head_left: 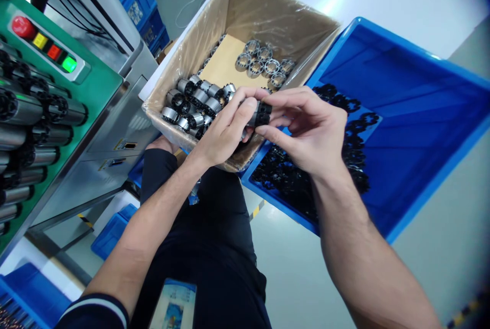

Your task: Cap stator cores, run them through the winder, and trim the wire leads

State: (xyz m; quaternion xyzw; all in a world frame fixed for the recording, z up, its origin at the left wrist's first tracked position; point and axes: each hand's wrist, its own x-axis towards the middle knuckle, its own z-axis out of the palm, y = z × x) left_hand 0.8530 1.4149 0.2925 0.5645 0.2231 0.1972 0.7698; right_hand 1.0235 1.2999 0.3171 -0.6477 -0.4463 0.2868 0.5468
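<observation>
My left hand and my right hand together grip a black toothed ring over the corner of a plastic-lined cardboard box. A silver metal part shows inside the ring, partly hidden by my left fingers. Many similar silver cylinders lie in the box beside my left hand, and several more stand on a cardboard sheet. Close to my right hand, a blue plastic crate holds a heap of loose black rings.
A steel machine with a green panel stands at left, carrying a red stop button and lit indicators. Silver-and-black cylinders are lined up on it. Blue crates are stacked behind. Another hand in a dark sleeve rests below the box.
</observation>
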